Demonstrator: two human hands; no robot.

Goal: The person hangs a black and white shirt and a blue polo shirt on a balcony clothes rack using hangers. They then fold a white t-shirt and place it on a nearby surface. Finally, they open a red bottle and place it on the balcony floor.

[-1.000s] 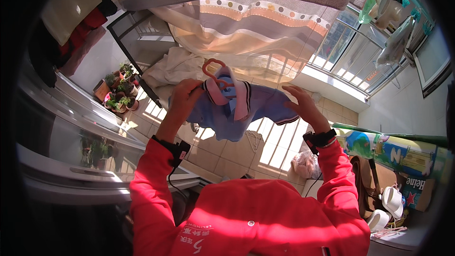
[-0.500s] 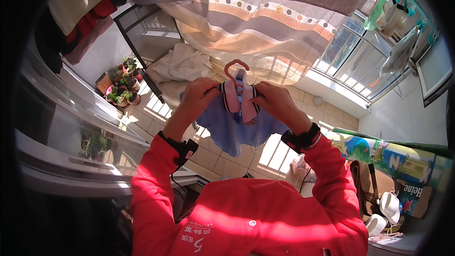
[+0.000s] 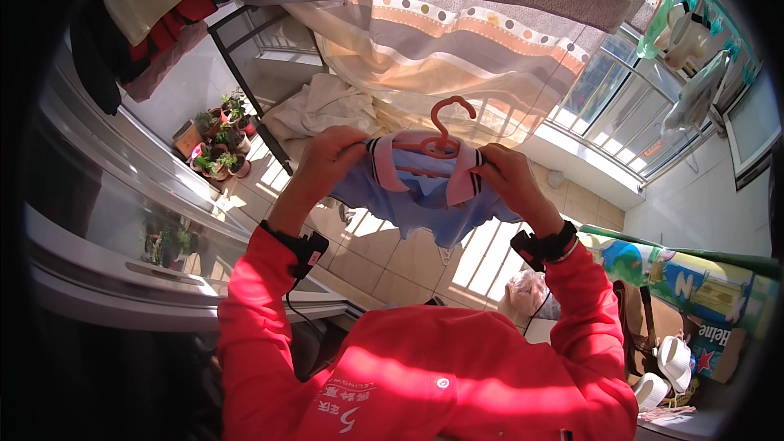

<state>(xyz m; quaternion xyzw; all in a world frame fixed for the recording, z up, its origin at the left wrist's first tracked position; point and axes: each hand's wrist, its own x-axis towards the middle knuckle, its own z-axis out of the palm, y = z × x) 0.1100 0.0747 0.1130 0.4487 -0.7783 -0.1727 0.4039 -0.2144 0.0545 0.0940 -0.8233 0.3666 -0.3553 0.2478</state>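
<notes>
A blue polo shirt [image 3: 445, 216] with a pink, dark-striped collar hangs on a red clothes hanger [image 3: 442, 122], whose hook rises above the collar. My left hand [image 3: 327, 165] pinches the shirt at its left shoulder, beside the collar. At the opposite shoulder my right hand [image 3: 516, 182] grips the cloth just outside the collar's striped edge. Between the two hands the collar is spread wide, and a red bar of the hanger shows inside the neck opening. The lower part of the shirt droops over the tiled floor.
A large striped curtain-like cloth [image 3: 457, 57] hangs ahead. Potted plants [image 3: 220, 143] stand on the floor at left, near a sliding glass door [image 3: 163, 253]. At right are a window railing [image 3: 604, 126], a teal drying rack [image 3: 719, 12], a rolled colourful mat [image 3: 670, 269] and white slippers [image 3: 674, 359].
My hands have moved apart, stretching the shirt's collar from bunched to spread. The hanger's hook has shifted right and turned. The shirt now lies wider between my hands.
</notes>
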